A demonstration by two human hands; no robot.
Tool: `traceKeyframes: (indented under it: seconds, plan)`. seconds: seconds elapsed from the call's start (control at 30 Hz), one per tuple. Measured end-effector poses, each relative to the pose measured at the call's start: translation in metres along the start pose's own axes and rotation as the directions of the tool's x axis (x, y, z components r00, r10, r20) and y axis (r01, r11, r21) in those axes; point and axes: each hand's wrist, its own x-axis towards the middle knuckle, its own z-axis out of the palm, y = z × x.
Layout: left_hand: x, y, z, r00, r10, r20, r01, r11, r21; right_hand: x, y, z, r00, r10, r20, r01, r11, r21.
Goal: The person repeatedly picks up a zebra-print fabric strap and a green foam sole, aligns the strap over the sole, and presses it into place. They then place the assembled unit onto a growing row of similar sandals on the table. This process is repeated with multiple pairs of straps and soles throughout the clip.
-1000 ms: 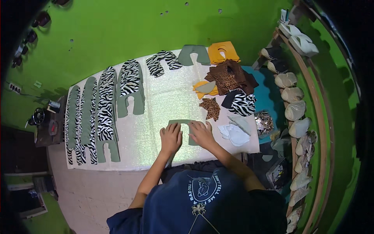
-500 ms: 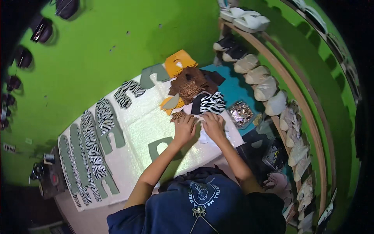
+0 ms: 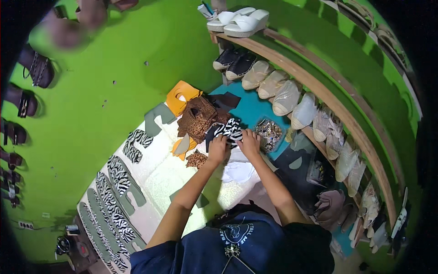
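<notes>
At the far right part of the white table, both my hands work at a bunched zebra-print fabric piece (image 3: 233,129) with a black part beside it. My left hand (image 3: 217,149) pinches its near left edge. On its right edge the fingers of my right hand (image 3: 249,144) are curled; the fingertips are partly hidden. Leopard-print pieces (image 3: 195,130) lie stacked just left of the zebra fabric, and a small leopard-print scrap (image 3: 196,159) lies by my left wrist. White pieces (image 3: 238,171) rest under my right forearm.
Yellow cutouts (image 3: 175,101) and a grey-green cutout (image 3: 157,127) lie at the table's far edge. Zebra-print strips (image 3: 107,194) line the left side. A clear box of shiny metal bits (image 3: 270,134) stands right of my hands. A wooden shoe rack (image 3: 315,77) curves along the right.
Both hands have moved from the small leopard scrap and white pieces to the zebra-print fabric, which is now bunched between them. The whole view has turned toward the right.
</notes>
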Motion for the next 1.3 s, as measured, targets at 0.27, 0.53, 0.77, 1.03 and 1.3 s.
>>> traceKeyframes:
  seconds: [0.27,0.53,0.77,1.03,1.3]
  plan:
    - [0.005,0.006,-0.003,1.000,-0.017,0.024,0.018,0.998,-0.057,-0.009,0.002,0.017,0.995,0.103,-0.004,-0.101,0.977,0.187]
    - [0.002,0.003,-0.001,1.000,0.008,-0.016,-0.008,0.999,-0.048,-0.011,-0.009,0.008,0.988,0.134,-0.072,-0.113,0.963,0.245]
    - [0.004,0.006,-0.002,1.000,0.002,-0.015,-0.003,0.997,-0.071,-0.021,-0.014,0.006,0.986,0.090,-0.139,-0.007,0.861,0.509]
    - [0.004,0.007,-0.007,0.999,-0.011,0.045,0.014,0.998,-0.063,-0.031,-0.020,0.019,0.982,-0.143,-0.122,0.187,0.815,0.548]
    - [0.004,0.009,-0.018,0.997,-0.011,0.073,0.022,0.989,-0.147,-0.027,-0.020,-0.002,0.963,-0.224,0.151,0.062,0.725,0.686]
